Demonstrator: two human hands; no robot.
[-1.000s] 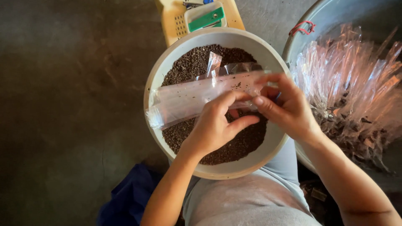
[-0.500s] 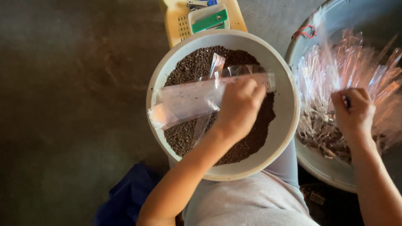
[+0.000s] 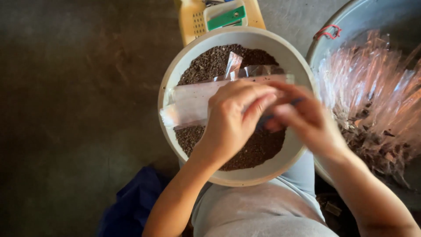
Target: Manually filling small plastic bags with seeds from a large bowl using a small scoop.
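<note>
Beneath everything is a dark concrete floor (image 3: 74, 109), stretching off to the left of the hands. To the right of the right hand sits a big metal basin (image 3: 351, 30), its rim just beside the bowl, heaped with clear plastic bags (image 3: 372, 96) that hold dark filling at their lower ends. Under both hands is a round white bowl (image 3: 175, 79) resting on the person's lap, filled with dark brown granules (image 3: 210, 61). Beyond the bowl, farther from the hands, stands a yellow plastic basket (image 3: 193, 22) with a green and white object in it. Below the left forearm, on the floor, lies a blue cloth (image 3: 131, 202).

Across the bowl, lying over the granules, is a stack of long clear plastic sleeves (image 3: 188, 103), its free end pointing left of the hands. The left hand (image 3: 234, 116) is over the stack's right part, fingers bent and closed on it. The right hand (image 3: 307, 120) meets it from the right, blurred, its fingertips touching the left hand's fingers; whether it pinches a sleeve I cannot tell.
</note>
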